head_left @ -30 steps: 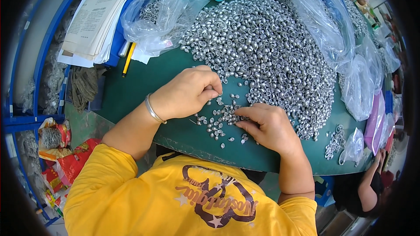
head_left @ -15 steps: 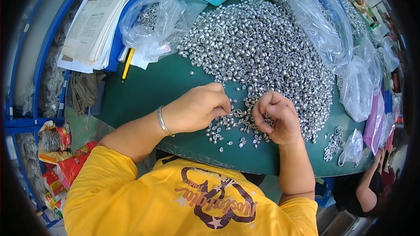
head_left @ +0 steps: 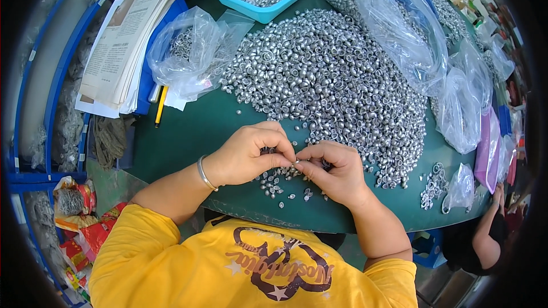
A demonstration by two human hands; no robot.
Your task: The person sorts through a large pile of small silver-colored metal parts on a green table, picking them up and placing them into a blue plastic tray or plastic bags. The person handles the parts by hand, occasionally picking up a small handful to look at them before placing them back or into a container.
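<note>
Just in front of a large heap of small silver metal pieces (head_left: 331, 74), my two hands meet fingertip to fingertip. My left hand (head_left: 246, 154), with a bangle (head_left: 206, 173) on its wrist, is closed in a pinch. My right hand (head_left: 341, 175) pinches from the other side. Between the fingertips a tiny silver metal piece (head_left: 296, 162) shows, mostly covered, so its exact shape cannot be made out. Under and beside the hands lies a small scatter of loose metal pieces (head_left: 270, 186), some of them cup-like or ring-like.
A turquoise basket (head_left: 268, 14) of metal bits stands behind the heap. Plastic bags (head_left: 188, 51), papers (head_left: 123, 45) and a yellow pen (head_left: 161, 105) lie left. More bags (head_left: 459, 108) and linked rings (head_left: 435, 185) are right. Another person's arm (head_left: 487, 239) shows at far right.
My hands, apart before, have come together at the fingertips; the right one moved left and turned inward. The whole view has shifted slightly, showing more of the basket.
</note>
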